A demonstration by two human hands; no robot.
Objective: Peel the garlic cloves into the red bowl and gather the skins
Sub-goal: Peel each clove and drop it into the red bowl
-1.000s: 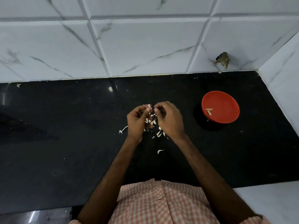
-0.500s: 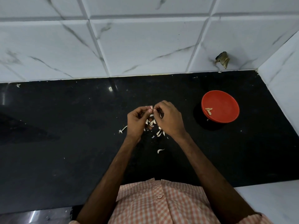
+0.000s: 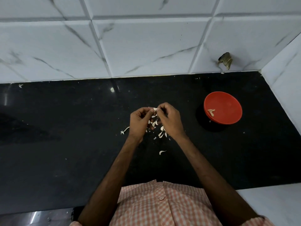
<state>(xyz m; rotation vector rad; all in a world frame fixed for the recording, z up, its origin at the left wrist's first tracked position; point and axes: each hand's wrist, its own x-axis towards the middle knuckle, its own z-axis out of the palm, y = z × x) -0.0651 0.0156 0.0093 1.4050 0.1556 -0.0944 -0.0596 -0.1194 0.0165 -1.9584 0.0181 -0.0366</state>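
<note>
Head view, garlic peeling. The left grip (image 3: 140, 119) and the right grip (image 3: 170, 121) meet above the middle of the black worktop (image 3: 65, 136), both with fingers curled. Between them they pinch one pale garlic clove (image 3: 155, 109) at the fingertips, the left thumb and the right forefinger touching it. How much skin is on the clove cannot be told.

Loose skins (image 3: 160, 132) lie scattered on the worktop under and just at 6 o'clock of the hands. A single curled skin (image 3: 162, 152) lies farther out at 6 o'clock, and a stalk fragment (image 3: 124, 130) at 9 o'clock of the left wrist.

The red bowl (image 3: 228, 103) stands well apart at 3 o'clock of the hands. It holds a few peeled cloves (image 3: 211, 111) at its 9 o'clock side. A marbled tile wall (image 3: 146, 46) bounds the worktop at 12 o'clock.
</note>
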